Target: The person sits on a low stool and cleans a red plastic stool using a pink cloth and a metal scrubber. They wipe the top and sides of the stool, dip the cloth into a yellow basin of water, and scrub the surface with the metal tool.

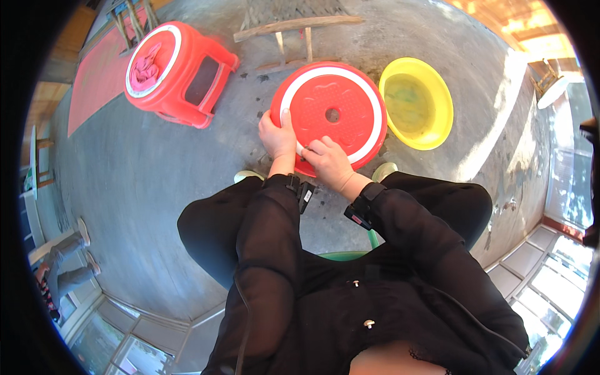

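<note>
A round red plastic stool (344, 91) stands in front of me, with a white ring around its seat and a hole in the middle. My left hand (277, 138) grips the near-left rim, its thumb lying over the white ring. Against the near edge of the seat, my right hand (330, 161) has its fingers curled around a small dark item (305, 151), mostly hidden by the fingers. What that item is cannot be made out. Both wrists carry black strapped devices.
Right of the stool sits a yellow plastic basin (440, 105) with murky water. A second red stool (192, 61) at the left bears a crumpled pink cloth (146, 70). Beyond is a wooden frame (300, 28). A person's legs (68, 262) show at far left.
</note>
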The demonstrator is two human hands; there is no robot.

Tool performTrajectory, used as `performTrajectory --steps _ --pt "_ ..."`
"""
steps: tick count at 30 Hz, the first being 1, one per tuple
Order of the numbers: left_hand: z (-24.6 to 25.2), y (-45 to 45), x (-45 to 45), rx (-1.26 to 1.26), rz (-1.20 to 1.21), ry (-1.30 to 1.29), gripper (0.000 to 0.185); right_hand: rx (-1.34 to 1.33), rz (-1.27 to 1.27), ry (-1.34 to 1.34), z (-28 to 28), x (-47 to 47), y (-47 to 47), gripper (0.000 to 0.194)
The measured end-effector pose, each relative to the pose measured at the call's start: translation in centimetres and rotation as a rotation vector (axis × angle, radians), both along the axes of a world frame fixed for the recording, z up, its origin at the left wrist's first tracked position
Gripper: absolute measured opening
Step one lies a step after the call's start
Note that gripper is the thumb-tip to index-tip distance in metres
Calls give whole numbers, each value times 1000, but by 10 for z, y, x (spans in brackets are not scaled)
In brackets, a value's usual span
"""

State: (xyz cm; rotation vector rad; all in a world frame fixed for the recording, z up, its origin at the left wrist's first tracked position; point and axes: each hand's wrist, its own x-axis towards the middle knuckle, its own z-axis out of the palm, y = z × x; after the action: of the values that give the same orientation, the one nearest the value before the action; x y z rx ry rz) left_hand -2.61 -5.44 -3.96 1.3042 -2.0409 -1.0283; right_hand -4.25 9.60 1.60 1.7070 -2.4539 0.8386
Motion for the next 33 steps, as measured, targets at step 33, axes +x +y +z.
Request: performTrajectory --steps 33 --pt "10 1 2 -86 -129 -88 60 29 -493 72 -15 -156 -72 10"
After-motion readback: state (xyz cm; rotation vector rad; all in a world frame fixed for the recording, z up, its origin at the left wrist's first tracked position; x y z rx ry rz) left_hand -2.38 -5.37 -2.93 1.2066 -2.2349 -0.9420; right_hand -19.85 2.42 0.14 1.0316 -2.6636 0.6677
